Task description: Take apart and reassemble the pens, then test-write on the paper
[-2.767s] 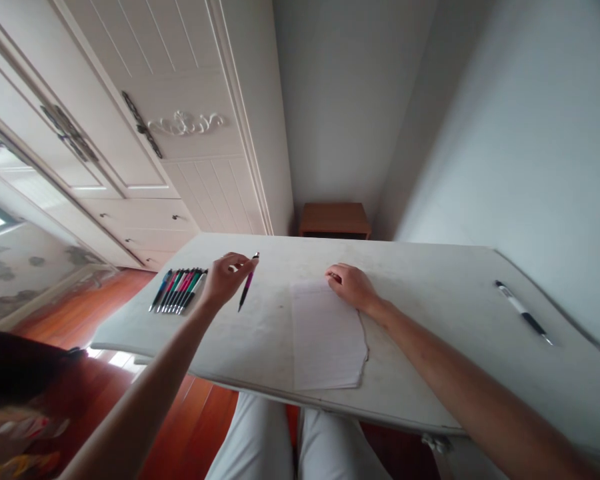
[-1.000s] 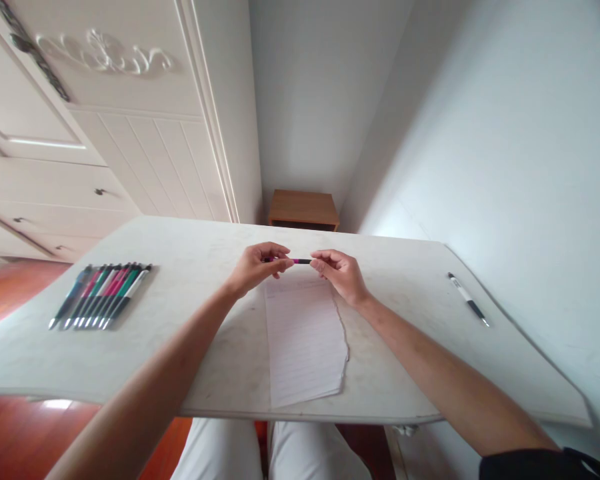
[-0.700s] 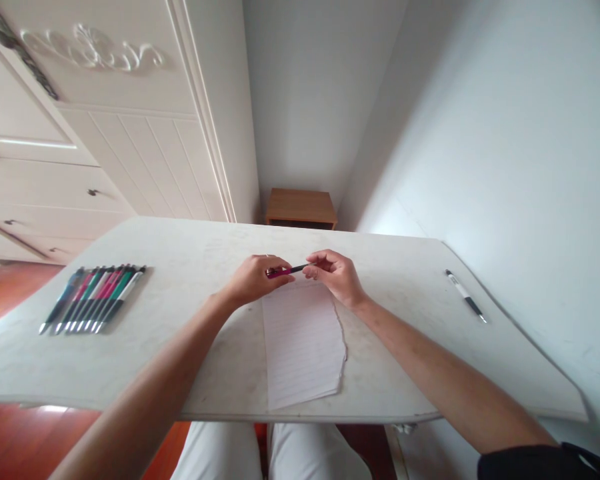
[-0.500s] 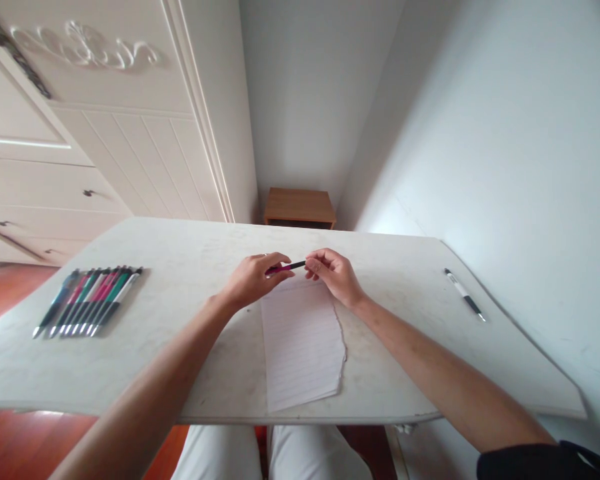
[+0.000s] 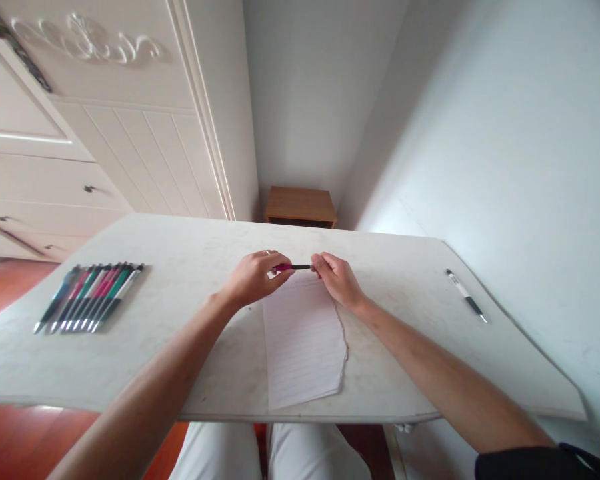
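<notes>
Between my two hands a pink pen with a black grip (image 5: 300,267) lies sideways, above the top of a sheet of lined paper (image 5: 305,347). My left hand (image 5: 260,275) is closed around its pink barrel. At the other end, the thumb and fingers of my right hand (image 5: 336,277) pinch the tip, which they hide. The paper has a torn right edge and rests near the front of the white table (image 5: 220,373). Faint writing shows along its top.
A row of several pens (image 5: 87,297) in different colours lies at the left of the table. One white and black pen (image 5: 466,295) lies at the right, near the wall. Behind the table stands a small wooden stand (image 5: 301,203), with a white cabinet (image 5: 170,160) at the left.
The pen has turned from a slight tilt to nearly level. My right hand has shifted a little to the right, its fingers now closed tighter at the tip.
</notes>
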A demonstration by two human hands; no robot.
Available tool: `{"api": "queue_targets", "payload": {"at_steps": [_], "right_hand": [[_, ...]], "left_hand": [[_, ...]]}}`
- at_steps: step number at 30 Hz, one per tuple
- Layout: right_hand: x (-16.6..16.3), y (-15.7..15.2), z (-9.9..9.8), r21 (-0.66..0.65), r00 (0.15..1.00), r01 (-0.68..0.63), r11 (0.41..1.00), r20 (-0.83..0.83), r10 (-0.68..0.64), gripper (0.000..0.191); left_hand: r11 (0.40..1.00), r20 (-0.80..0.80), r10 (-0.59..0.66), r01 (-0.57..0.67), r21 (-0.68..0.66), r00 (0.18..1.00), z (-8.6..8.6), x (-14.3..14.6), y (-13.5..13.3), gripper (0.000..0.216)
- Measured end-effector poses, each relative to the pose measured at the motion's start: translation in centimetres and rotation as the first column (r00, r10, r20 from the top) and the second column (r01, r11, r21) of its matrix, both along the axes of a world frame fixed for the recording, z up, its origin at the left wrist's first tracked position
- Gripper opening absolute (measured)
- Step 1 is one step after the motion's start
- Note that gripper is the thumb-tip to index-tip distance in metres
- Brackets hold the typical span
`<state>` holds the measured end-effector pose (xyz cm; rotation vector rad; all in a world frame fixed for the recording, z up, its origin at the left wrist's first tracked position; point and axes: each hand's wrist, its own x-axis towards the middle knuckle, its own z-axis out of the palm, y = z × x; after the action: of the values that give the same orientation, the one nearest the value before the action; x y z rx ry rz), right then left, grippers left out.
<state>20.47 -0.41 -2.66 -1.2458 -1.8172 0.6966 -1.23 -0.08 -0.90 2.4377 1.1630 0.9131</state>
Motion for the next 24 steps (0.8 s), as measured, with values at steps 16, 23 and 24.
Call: {"api": "queue_targets", "payload": {"at_steps": [16, 23, 24], "right_hand": [[0.20, 0.24, 0.19, 0.065, 0.994, 0.110, 0.992, -0.037, -0.108, 0.050], [0.24, 0.45, 0.20, 0.063, 0.995, 0.102, 0.993, -0.015, -0.101, 0.050], [0.24, 0.44, 0.20, 0.063, 0.995, 0.099, 0.993, -0.010, -0.099, 0.050]], "left_hand": [[0.995, 0.051, 0.089, -0.086, -0.054, 0.995, 0.01, -0.10, -0.01, 0.022], [0.995, 0.057, 0.090, -0.087, -0.053, 0.994, 0.30, 0.04, -0.18, 0.021], [0.995, 0.059, 0.088, -0.085, -0.056, 0.994, 0.28, 0.04, -0.17, 0.021]]}}
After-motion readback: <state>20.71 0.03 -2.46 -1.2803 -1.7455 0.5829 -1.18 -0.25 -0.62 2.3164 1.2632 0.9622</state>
